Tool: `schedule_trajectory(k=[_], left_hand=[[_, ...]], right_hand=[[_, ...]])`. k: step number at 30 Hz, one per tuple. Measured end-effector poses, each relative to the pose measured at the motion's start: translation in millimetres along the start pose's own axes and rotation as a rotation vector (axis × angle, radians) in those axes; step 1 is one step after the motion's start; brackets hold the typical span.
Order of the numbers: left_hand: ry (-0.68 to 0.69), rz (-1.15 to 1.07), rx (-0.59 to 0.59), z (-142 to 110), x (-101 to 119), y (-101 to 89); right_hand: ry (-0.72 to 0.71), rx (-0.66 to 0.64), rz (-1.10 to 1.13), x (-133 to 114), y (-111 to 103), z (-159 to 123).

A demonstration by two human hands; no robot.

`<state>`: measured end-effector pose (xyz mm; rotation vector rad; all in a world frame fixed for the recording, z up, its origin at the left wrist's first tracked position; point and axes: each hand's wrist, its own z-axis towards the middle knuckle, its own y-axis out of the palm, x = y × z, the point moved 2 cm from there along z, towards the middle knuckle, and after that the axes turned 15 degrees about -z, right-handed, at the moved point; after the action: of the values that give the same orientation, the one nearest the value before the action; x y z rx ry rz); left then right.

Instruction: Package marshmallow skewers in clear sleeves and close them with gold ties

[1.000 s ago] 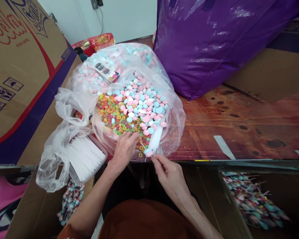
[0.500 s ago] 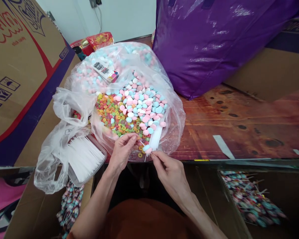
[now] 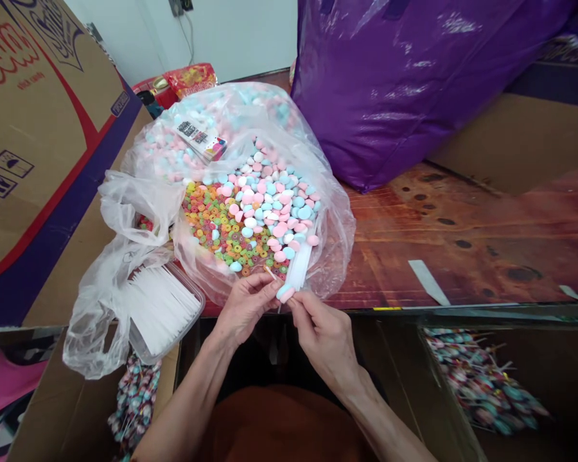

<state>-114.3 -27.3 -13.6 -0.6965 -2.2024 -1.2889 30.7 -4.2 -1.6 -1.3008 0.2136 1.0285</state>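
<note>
Just in front of the table edge, my left hand [image 3: 250, 305] is closed, thumb and forefinger pinching a thin white stick [image 3: 271, 273]. Pressed close beside it, my right hand [image 3: 320, 330] pinches a pastel dome-shaped candy [image 3: 286, 293], blue and pink, threaded on that stick. Behind both hands lies an opened clear plastic bag [image 3: 337, 240] with pink, blue and white dome candies [image 3: 282, 199] and small ring gummies [image 3: 212, 215]. A bundle of white sticks [image 3: 299, 266] rests at the bag's right front. The fingertips partly hide the candy and stick.
A lidless container of white sticks [image 3: 161, 308] and a crumpled plastic bag [image 3: 99, 308] overhang the table's left front. Cardboard boxes [image 3: 52, 160] stand left; a purple bag [image 3: 404, 83] stands at the back right. Below, boxes hold finished candy sticks [image 3: 481, 378]. Cards [image 3: 200, 138] lie on the bag.
My left hand has slid down and right along the stick, its fingertips now close to the candy. My right hand keeps its pinch. A blue candy now shows among the ring gummies near my left hand.
</note>
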Motion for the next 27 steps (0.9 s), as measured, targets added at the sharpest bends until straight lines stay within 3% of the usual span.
schedule_trajectory(k=[3, 8, 10, 14, 21, 25, 27], left_hand=[[0.126, 0.162, -0.028, 6, 3, 7.2], [0.743, 0.815, 0.008, 32, 28, 16.0], [0.85, 1.103, -0.065, 45, 33, 17.2], [0.815, 1.4, -0.139, 64, 32, 12.5], [0.788, 1.508, -0.101, 74, 28, 14.7], [0.852, 1.305, -0.092, 62, 30, 15.2], [0.819, 1.126, -0.072, 53, 32, 11.2]], right_hand=[[0.089, -0.004, 0.053, 4, 1, 4], [0.227, 0.014, 0.111, 15, -3, 6], [0.257, 0.003, 0.118, 19, -4, 3], [0.285, -0.028, 0.145, 22, -1, -4], [0.298, -0.058, 0.164, 25, 3, -8], [0.314, -0.057, 0.175, 30, 3, -10], [0.316, -0.061, 0.18, 32, 3, -11]])
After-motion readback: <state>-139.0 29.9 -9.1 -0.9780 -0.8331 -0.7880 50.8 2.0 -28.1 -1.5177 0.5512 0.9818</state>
